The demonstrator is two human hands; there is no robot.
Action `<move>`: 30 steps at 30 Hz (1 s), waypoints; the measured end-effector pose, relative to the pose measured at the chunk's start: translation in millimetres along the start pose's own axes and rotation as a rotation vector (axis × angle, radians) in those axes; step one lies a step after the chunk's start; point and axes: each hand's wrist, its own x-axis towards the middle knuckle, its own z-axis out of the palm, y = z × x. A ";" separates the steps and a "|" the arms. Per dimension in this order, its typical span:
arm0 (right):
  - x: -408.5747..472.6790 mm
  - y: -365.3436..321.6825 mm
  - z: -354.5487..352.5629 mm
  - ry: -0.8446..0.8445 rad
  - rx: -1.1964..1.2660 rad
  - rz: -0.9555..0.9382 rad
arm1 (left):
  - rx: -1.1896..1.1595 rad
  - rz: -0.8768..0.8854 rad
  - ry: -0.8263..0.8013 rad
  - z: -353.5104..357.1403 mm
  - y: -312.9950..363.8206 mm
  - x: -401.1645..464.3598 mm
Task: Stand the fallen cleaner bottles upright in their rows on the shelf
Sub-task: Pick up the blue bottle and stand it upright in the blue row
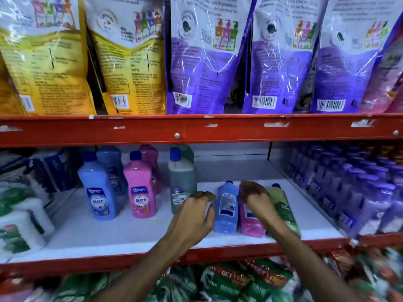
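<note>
Three cleaner bottles lie flat side by side on the white shelf board, caps pointing to the back: a blue bottle, a pink bottle and a green bottle. My right hand lies over the upper part of the pink bottle, fingers curled around it. My left hand hovers just left of the blue lying bottle with bent fingers, the thumb near its side, nothing in it. To the left stand upright rows: a blue bottle, a pink one and a dark green one.
Purple bottles crowd the shelf's right side and white jugs the left. A red shelf beam runs low overhead, with refill pouches above it. Packets fill the shelf below.
</note>
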 end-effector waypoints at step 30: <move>-7.6 20.7 -0.8 -0.321 0.420 0.213 | -0.849 -0.624 -0.153 5.6 5.6 27.7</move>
